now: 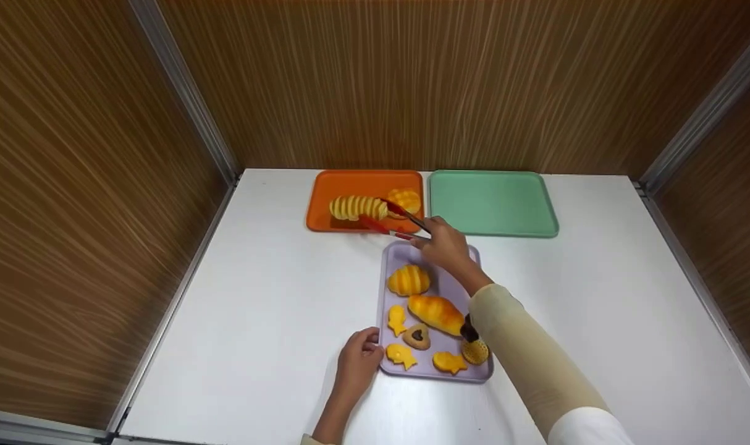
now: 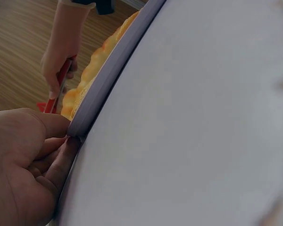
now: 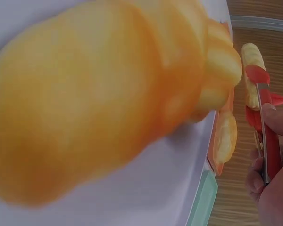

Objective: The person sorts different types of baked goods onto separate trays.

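My right hand grips a pair of red-tipped tongs by the handles. Between the tong tips is a long, ridged, pale-yellow bread, over the orange tray, with a dark shadow below it. A round, scored bun lies at that tray's right side. At the near left of the lavender tray, my left hand pinches the rim, thumb and fingers at its edge in the left wrist view. That tray carries a striped roll, a long golden bread and several small biscuits.
A green tray stands at the back right, beside the orange one. On the lavender tray are a heart-centred cookie, fish-shaped biscuits and a round dotted biscuit. Wood-patterned panels enclose the white table.
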A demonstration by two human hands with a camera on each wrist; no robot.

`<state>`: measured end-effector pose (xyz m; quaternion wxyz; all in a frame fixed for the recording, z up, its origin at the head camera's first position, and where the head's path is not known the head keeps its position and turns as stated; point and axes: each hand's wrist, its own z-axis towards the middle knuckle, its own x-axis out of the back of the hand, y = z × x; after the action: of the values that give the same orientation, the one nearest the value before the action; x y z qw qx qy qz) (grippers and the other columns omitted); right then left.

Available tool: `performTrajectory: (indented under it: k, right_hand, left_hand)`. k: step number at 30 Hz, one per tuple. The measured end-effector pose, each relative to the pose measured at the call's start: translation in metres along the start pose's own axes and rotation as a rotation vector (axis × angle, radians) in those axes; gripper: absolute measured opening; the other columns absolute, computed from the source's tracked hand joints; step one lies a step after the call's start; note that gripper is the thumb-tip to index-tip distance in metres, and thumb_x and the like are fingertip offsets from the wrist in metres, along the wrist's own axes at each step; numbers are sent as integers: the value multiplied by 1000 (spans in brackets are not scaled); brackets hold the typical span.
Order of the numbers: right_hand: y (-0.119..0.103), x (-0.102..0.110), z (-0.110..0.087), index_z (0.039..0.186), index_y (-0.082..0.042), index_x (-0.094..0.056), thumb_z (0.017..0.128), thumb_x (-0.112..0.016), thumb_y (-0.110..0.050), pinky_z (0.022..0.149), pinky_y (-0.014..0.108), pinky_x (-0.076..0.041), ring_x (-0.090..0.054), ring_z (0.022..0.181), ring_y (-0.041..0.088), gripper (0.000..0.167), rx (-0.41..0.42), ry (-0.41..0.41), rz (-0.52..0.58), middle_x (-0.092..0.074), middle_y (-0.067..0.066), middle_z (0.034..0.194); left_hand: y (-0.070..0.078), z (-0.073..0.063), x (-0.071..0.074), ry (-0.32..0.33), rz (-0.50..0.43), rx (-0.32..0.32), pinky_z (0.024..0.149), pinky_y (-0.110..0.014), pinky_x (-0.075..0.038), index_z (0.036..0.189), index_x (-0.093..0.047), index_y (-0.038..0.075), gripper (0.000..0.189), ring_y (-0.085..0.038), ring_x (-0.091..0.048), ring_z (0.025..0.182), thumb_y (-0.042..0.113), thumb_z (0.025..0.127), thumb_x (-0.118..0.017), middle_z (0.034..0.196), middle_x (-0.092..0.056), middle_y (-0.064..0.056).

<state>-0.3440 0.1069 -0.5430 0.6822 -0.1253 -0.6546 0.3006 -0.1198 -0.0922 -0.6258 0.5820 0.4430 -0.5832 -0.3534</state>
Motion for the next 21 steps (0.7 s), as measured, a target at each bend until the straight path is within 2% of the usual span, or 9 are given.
performTrajectory:
  k: [2,6,13,21]
  right_hand:
    - [-3,-4,4,133,-8,-63,91,-73,-39,100,52,-49,-63,108,32,53,16,-5,-3,-63,10,124]
    - [-7,-12,10,133,-9,-64,91,-73,-40,101,51,-49,-62,107,31,53,-1,-18,20,-63,9,123]
    - [-13,-22,19,133,-9,-62,92,-72,-40,103,50,-48,-58,104,30,53,-84,-47,47,-60,10,123]
    - [-27,-33,29,144,-17,-56,92,-71,-39,111,52,-41,-58,118,31,58,-134,-79,26,-58,8,139]
  left_hand:
    - [-1,-1,-1,1,-1,-5,82,-23,-55,127,-64,6,33,-12,-60,95,11,94,-65,109,-65,-3]
    - [-2,-2,-2,5,-4,3,83,-24,-55,127,-64,7,33,-12,-59,96,11,94,-65,109,-65,-3]
    - [-1,-2,-2,5,-2,2,82,-24,-55,126,-65,8,32,-12,-60,96,12,94,-65,109,-65,-2]
    - [-1,-1,-1,6,0,-18,83,-24,-55,126,-65,7,32,-12,-60,95,11,94,-64,108,-65,-2]
